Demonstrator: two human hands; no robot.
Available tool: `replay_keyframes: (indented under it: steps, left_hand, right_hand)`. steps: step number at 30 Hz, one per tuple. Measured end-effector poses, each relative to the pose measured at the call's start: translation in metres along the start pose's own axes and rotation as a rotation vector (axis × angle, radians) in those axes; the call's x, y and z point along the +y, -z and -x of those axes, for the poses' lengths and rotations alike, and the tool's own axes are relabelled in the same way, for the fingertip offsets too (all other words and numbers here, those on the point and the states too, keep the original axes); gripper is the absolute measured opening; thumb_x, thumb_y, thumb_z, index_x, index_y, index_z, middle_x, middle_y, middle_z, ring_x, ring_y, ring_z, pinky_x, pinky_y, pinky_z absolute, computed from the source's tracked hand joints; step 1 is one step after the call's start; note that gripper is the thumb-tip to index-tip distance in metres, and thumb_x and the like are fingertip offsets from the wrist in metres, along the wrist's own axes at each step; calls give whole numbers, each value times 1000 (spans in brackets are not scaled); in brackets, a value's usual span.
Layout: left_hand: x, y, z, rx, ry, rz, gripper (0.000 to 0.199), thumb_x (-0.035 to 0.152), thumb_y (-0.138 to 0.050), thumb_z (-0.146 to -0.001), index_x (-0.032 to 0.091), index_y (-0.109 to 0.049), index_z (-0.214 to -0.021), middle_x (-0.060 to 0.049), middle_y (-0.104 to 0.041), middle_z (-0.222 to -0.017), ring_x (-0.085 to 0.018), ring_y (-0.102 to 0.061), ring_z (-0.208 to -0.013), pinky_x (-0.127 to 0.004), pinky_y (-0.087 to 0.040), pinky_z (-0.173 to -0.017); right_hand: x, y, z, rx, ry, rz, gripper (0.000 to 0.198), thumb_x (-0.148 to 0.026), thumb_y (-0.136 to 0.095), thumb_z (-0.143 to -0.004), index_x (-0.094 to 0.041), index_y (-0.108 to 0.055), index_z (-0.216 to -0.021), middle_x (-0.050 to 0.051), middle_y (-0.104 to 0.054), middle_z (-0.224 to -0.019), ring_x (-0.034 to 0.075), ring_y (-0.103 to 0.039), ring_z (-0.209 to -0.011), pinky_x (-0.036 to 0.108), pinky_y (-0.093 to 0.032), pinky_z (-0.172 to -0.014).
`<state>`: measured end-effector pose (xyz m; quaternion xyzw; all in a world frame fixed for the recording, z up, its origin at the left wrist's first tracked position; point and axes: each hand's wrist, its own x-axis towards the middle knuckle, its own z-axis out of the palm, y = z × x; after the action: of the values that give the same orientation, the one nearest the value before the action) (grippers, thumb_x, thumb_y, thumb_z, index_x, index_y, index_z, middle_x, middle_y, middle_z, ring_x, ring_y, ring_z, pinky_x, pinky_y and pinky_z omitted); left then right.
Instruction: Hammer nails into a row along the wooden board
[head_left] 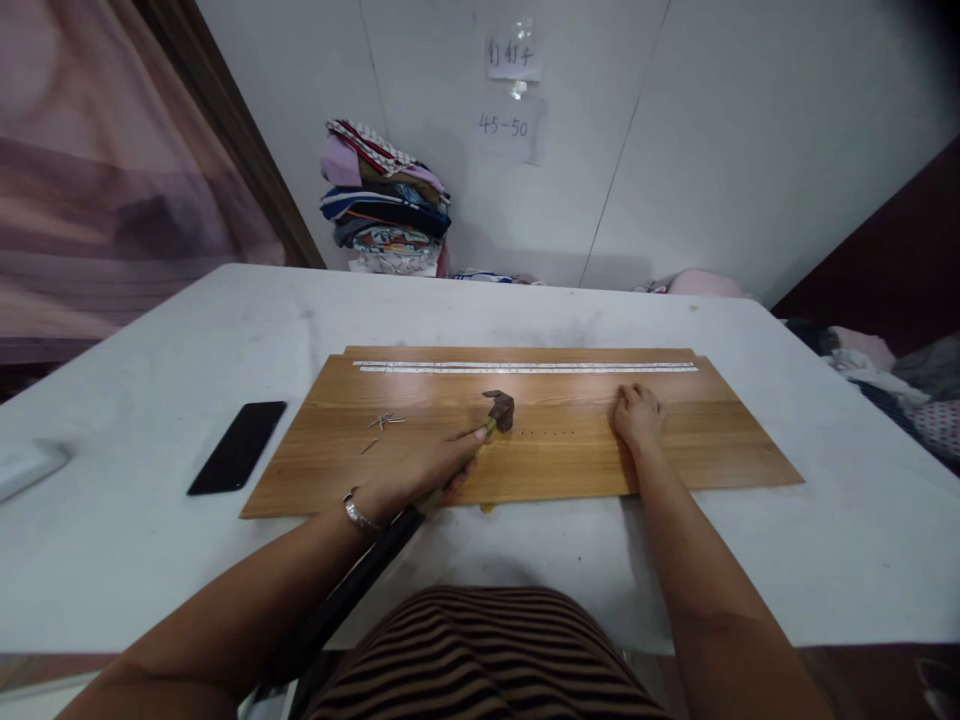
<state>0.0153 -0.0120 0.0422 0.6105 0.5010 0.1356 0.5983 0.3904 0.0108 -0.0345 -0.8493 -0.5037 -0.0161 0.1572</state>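
My left hand (450,460) is closed around the handle of a claw hammer (501,410), gripping it close to the head. The dark lower handle runs back under my forearm. Beneath the hammer lies a wide wooden board (720,430). A row of small dark marks (555,433), maybe nail heads or holes, starts just right of the hammer head. My right hand (637,415) rests on the board's right part with fingers bent and slightly apart, and nothing shows in it. Several loose nails (386,421) lie in a small pile on the left, with a single nail (370,446) nearby.
Two white ruler-like strips (525,368) run along the board's far edge. A black phone (237,448) lies left of the board on the white table (570,540). Folded clothes (386,200) are stacked behind the table against the wall. A white object (30,468) sits at the left edge.
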Motion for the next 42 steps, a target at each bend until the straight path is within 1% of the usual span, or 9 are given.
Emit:
replay_keyframes:
  steps: [4,8,11,14,19,25,28,33,42]
  left_hand:
    - [0,-1,2,11,7,-19,62,80,-44,-92,22,-55,-74,-1,-56,-62,-13,-45,-51,-30,-34,-48]
    - [7,2,7,-14,35,13,62,81,-43,-92,22,-54,-76,1,-52,-59,-13,-44,-50,-29,-33,-46]
    - [8,3,7,-15,-11,27,60,79,-45,-93,22,-54,-77,2,-50,-59,-13,-44,-50,-28,-33,-46]
    - [6,2,5,-7,-27,19,59,78,-46,-93,21,-56,-79,1,-54,-62,-12,-45,-51,-27,-35,-47]
    - [7,-1,5,9,19,-65,65,79,-40,-93,21,-55,-70,0,-53,-57,-13,-45,-49,-28,-35,-47]
    - [6,2,6,-11,-37,27,56,75,-44,-95,22,-55,-79,3,-51,-59,-12,-42,-48,-27,-32,-44]
    - [3,2,5,-18,-45,18,55,73,-44,-96,22,-55,-78,2,-53,-60,-12,-44,-49,-27,-33,-45]
    - [5,-4,5,31,30,25,56,72,-46,-95,21,-57,-75,0,-54,-59,-12,-43,-46,-28,-32,-44]
    - [8,1,6,5,-19,13,58,74,-43,-95,22,-53,-71,2,-51,-57,-12,-42,-47,-27,-32,-44]
  right_hand:
    - [0,1,0,3,11,2,44,-22,-36,-103,-19,-72,-128,16,-62,-145,27,-53,-134,43,-36,-110]
    - [1,-1,-1,3,15,0,44,-23,-36,-104,-19,-73,-127,16,-62,-145,28,-53,-133,43,-36,-111]
    - [1,-1,-1,6,8,-1,44,-22,-36,-103,-19,-73,-127,16,-61,-145,28,-53,-134,44,-36,-111]
    - [0,1,0,9,4,1,43,-22,-37,-103,-19,-74,-125,16,-62,-143,28,-54,-132,43,-36,-110]
    - [-2,4,0,-13,3,17,44,-21,-37,-103,-20,-74,-126,16,-62,-143,27,-54,-132,41,-37,-110]
    - [-1,3,0,-18,5,8,45,-21,-37,-103,-18,-72,-130,17,-60,-147,28,-53,-135,42,-36,-110]
    - [-1,3,1,-14,12,6,45,-21,-36,-102,-17,-73,-127,17,-61,-145,28,-53,-134,42,-35,-111]
    - [-1,2,0,2,16,-5,45,-21,-36,-101,-17,-73,-126,18,-62,-144,29,-54,-132,44,-36,-110]
    - [0,0,0,14,4,-36,45,-20,-37,-100,-19,-74,-126,17,-62,-142,29,-53,-132,46,-37,-111]
